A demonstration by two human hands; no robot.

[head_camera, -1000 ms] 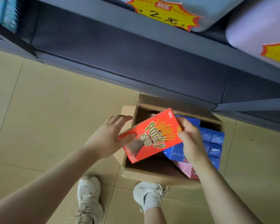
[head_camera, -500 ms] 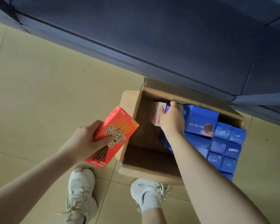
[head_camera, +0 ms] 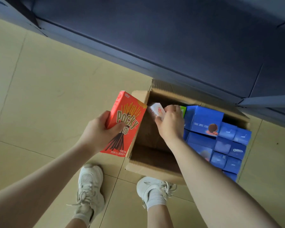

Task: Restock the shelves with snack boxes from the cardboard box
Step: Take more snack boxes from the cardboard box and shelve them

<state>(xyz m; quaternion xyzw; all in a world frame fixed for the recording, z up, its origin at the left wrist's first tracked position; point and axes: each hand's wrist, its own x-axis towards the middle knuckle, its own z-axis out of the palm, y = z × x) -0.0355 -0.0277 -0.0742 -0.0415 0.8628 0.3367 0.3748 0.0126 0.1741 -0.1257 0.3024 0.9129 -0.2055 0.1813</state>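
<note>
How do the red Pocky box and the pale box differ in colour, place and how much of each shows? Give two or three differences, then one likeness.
The red Pocky box is bright red; the pale box is whitish with red print. The left hand holds the red Pocky box outside the cardboard box; the right hand grips the pale box within the cardboard box's opening. The red Pocky box shows its whole front; the pale box is mostly hidden. Each is held in one hand.

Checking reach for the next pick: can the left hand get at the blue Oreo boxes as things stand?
Probably not: the left hand grips the red Pocky box, and the right hand sits between it and the blue Oreo boxes.
</note>
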